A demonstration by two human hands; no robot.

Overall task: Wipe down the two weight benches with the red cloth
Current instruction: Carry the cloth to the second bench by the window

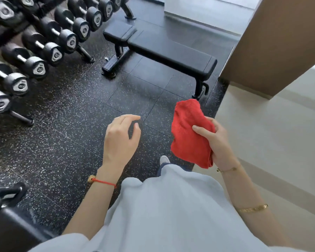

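Head view: the right hand (pixel 216 142) grips the red cloth (pixel 189 135) (bunched, its long axis running up and away from the body), thumb pressed across it. Empty, the left hand (pixel 121 137) hovers beside it with fingers loosely curled. Beyond both hands the flat weight bench (pixel 164 50) stretches diagonally over speckled floor (pixel 80 124), with nothing between. Dumbbells (pixel 35 50) line a rack left of the left hand.

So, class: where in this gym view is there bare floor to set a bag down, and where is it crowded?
The speckled floor lies bare between the dumbbell rack, the weight bench and the person's hands; the left hand is empty, the right hand grips the red cloth. The pale floor right of the bench is also bare. It is crowded along the rack.
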